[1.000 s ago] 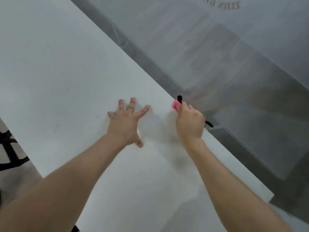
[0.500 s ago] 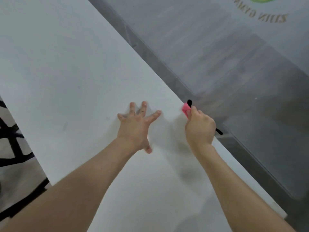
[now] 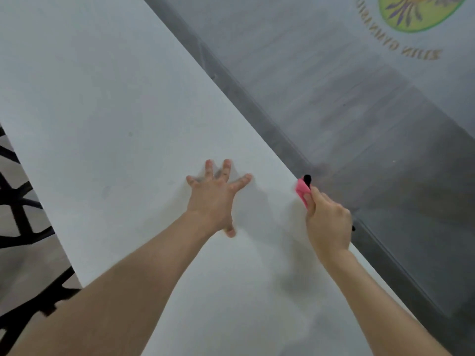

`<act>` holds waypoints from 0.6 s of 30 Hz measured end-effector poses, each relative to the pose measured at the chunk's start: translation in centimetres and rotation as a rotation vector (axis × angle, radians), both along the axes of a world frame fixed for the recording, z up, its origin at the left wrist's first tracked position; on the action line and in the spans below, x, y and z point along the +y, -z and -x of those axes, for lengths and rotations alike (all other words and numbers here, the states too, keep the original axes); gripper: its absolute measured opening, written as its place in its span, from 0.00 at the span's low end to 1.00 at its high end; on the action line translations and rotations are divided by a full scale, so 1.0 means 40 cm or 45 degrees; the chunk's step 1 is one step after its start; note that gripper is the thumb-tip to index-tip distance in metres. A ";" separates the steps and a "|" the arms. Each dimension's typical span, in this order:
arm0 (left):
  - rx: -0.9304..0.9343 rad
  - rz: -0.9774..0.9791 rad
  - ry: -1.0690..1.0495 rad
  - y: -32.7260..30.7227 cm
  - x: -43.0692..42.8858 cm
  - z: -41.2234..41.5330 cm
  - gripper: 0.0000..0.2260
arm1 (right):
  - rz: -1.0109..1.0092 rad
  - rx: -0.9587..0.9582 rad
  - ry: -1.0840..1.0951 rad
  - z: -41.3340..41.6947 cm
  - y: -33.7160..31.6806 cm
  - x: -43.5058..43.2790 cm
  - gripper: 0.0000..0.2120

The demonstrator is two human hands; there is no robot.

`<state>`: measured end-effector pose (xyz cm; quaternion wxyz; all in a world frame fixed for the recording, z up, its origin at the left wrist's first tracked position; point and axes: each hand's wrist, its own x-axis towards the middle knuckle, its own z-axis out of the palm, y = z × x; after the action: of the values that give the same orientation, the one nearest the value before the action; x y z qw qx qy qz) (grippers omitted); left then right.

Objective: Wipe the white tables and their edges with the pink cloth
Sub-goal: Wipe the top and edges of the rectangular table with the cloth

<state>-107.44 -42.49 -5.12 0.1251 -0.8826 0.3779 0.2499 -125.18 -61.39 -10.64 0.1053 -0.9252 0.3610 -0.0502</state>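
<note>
Pink cloth (image 3: 301, 190), white table (image 3: 108, 104) — grey floor (image 3: 359, 124), green-yellow emblem (image 3: 419, 11).

The tabletop (image 3: 115, 98) is white, smooth and matt, with an even, dull finish and a few faint grey smudges; no grain shows. The pink cloth (image 3: 301, 190) looks like soft, matt fabric. The black piece (image 3: 307, 179) touching it is matt, but its material cannot be told. The floor (image 3: 359, 111) is grey with wood-grain streaks and a soft sheen, and carries a printed green and yellow emblem (image 3: 416, 11). The black bars (image 3: 23, 219) at the left look like matt-painted metal.
</note>
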 end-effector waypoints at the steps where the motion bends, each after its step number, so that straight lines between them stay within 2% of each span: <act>1: 0.008 0.000 -0.003 -0.002 -0.001 0.001 0.67 | -0.013 0.033 0.025 0.012 0.006 0.002 0.10; 3: 0.007 0.010 -0.003 0.000 -0.001 0.002 0.67 | -0.016 0.065 0.061 -0.056 0.019 0.010 0.07; 7: -0.013 0.036 0.002 0.012 0.003 0.003 0.68 | 0.035 0.058 -0.078 -0.405 0.035 0.042 0.09; 9: -0.025 0.061 0.007 0.014 0.008 0.001 0.67 | -0.040 0.114 -0.130 -0.578 0.002 0.067 0.12; 11: -0.033 0.074 0.033 0.011 0.015 -0.002 0.66 | -0.111 0.142 -0.153 -0.642 -0.013 0.079 0.17; 14: 0.006 0.092 0.080 -0.016 0.021 -0.008 0.64 | -0.038 0.176 -0.198 -0.514 0.002 0.044 0.22; 16: 0.051 0.124 0.100 -0.045 0.028 -0.050 0.59 | 0.048 0.094 -0.175 -0.374 0.027 0.016 0.26; 18: 0.033 0.163 0.045 -0.069 0.040 -0.129 0.55 | -0.005 0.026 -0.164 -0.249 0.024 0.007 0.26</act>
<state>-102.30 -40.89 -2.35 0.0676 -0.8788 0.4101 0.2345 -115.22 -61.13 -11.60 0.1066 -0.9468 0.3017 -0.0333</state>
